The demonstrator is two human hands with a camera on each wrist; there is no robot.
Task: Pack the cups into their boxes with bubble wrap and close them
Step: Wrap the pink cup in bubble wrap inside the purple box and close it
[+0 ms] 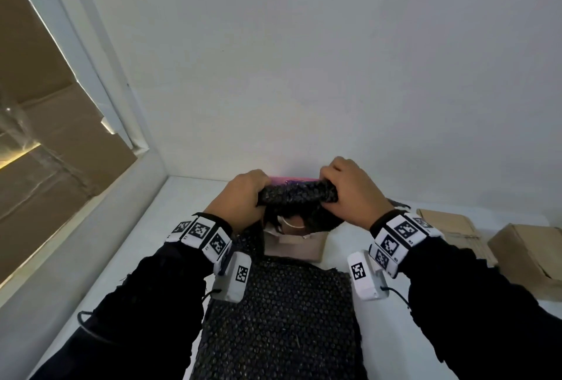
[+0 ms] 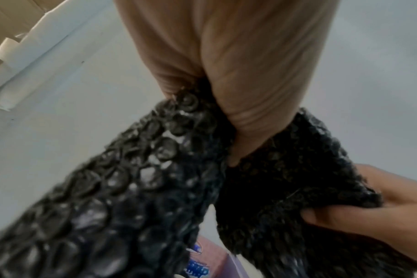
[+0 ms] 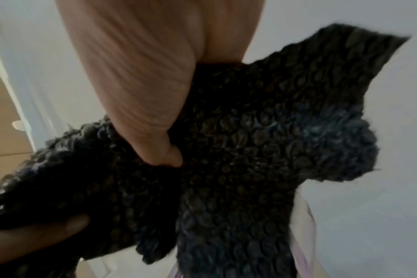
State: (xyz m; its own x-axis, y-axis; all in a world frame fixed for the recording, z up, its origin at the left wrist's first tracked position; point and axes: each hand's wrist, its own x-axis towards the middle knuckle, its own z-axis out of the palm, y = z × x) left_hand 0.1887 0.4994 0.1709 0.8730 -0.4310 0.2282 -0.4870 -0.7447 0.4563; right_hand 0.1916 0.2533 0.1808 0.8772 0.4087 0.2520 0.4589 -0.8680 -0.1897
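Observation:
Both hands hold a bunched piece of black bubble wrap [image 1: 296, 194] above the table, near the back wall. My left hand [image 1: 246, 197] grips its left end and my right hand [image 1: 349, 194] grips its right end. In the left wrist view the left thumb presses into the bubble wrap [image 2: 136, 169]; in the right wrist view the right thumb digs into the bubble wrap [image 3: 262, 131]. A small open cardboard box [image 1: 293, 246] sits below the hands, with something white inside, partly hidden. A pink printed box [image 1: 289, 179] shows behind the wrap. No cup is plainly visible.
A large sheet of black bubble wrap [image 1: 279, 319] lies on the white table [image 1: 383, 334] toward me. Brown cardboard boxes [image 1: 532, 255] stand at the right. A white wall rises behind, and a white frame [image 1: 100, 100] with stacked cardboard runs along the left.

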